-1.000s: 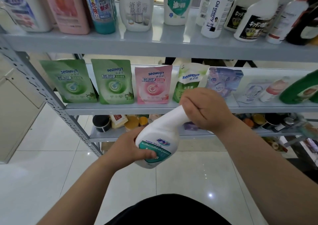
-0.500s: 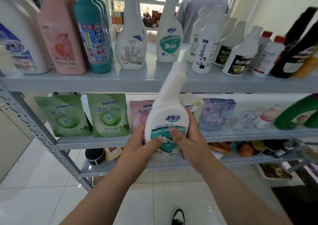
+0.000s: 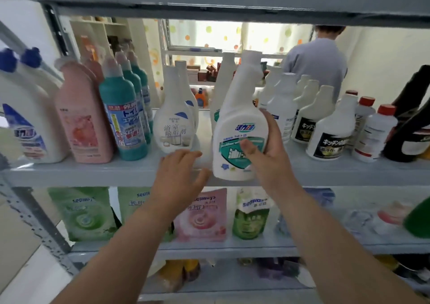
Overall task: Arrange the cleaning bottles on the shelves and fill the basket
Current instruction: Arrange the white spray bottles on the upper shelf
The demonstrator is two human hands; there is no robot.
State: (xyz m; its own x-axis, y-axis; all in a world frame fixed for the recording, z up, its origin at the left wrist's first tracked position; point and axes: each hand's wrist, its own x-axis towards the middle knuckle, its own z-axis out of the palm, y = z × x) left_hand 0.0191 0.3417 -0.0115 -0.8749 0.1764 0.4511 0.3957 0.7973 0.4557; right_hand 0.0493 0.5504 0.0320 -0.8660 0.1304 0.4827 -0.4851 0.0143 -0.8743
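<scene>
Clamping the white bottle (image 3: 239, 117) upright at the front edge of the grey shelf (image 3: 81, 173), the right grip (image 3: 272, 159) curls round its label; the left grip (image 3: 176, 175) lies apart just beside. Pale floor tiles (image 3: 23, 280) show below.

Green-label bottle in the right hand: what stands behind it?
A second white bottle; its neck and a green label edge show. The held bottle covers the rest.

Arms, pair: both forearms showing bare wrist to lower frame edge. Left hand (image 3: 179, 175), right hand (image 3: 267, 157) showing bare; thumbnails showing short.
</scene>
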